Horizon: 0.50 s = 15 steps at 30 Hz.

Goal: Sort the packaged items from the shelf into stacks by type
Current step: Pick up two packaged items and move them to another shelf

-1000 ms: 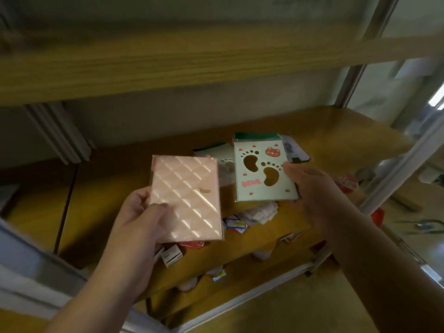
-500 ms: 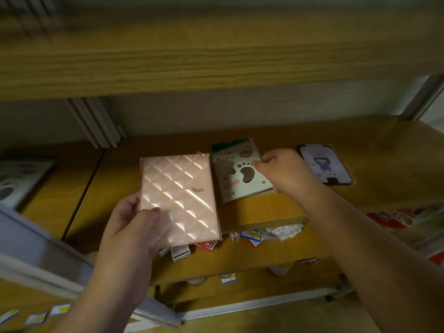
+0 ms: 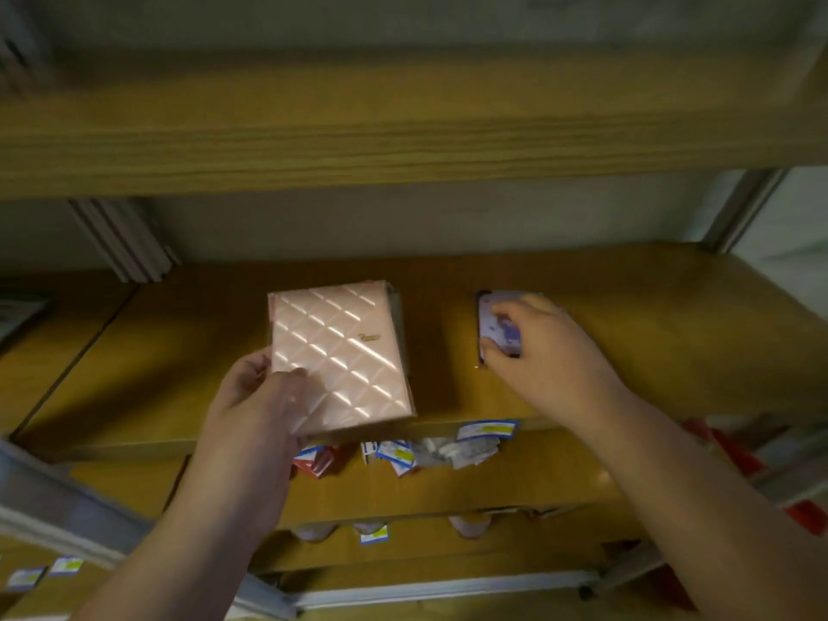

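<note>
A pink quilted, glossy rectangular packet (image 3: 340,356) is gripped at its lower left corner by the left hand (image 3: 264,396), thumb laid on the face, fingers behind. It is held tilted just above the front part of the wooden middle shelf (image 3: 649,333); whether its far edge rests on something beneath cannot be told, though a dark edge shows along its right side.

A flat, dark-rimmed lilac packet with a cartoon print (image 3: 499,324) lies on the same shelf, well to the right of the pink one. It is covered by the right hand (image 3: 537,347), fingers curled over its top and thumb at its near edge; a pinch appears begun, but lift is not shown.

Small blue-and-yellow labelled packets (image 3: 394,454) are seen on the shelf below.

Risks judged: the glossy pink packet, held by one corner only, could slip or pivot out. The thin lilac packet lies flat, so fingertips may skid off its rim.
</note>
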Tool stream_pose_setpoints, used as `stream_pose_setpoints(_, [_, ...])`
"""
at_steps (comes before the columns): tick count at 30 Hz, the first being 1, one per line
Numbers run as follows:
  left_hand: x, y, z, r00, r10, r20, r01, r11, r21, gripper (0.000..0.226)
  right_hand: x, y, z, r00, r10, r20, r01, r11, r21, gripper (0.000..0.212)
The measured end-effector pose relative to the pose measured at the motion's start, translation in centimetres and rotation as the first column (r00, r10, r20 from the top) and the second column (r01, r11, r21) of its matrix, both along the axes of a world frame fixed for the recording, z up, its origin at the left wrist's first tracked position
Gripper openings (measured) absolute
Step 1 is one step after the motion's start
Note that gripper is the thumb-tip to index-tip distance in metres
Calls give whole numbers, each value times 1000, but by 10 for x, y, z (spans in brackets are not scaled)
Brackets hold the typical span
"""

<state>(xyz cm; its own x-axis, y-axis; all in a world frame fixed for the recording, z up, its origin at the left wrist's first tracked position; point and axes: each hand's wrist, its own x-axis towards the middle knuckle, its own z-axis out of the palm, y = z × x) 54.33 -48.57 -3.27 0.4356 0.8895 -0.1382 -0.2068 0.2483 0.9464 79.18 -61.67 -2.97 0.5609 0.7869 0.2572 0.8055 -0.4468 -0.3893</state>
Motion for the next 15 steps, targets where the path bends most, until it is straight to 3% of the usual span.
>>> stream_pose_setpoints(6, [79, -47, -2, 995, -97, -36, 97, 995, -1, 18, 56, -83, 14, 992, -40, 123, 43, 999, -21, 48])
stream_pose_setpoints(15, [229, -122, -9, 943, -292, -161, 291, 956, -26, 20, 120, -198, 21, 981, -162, 106, 165, 986, -20, 55])
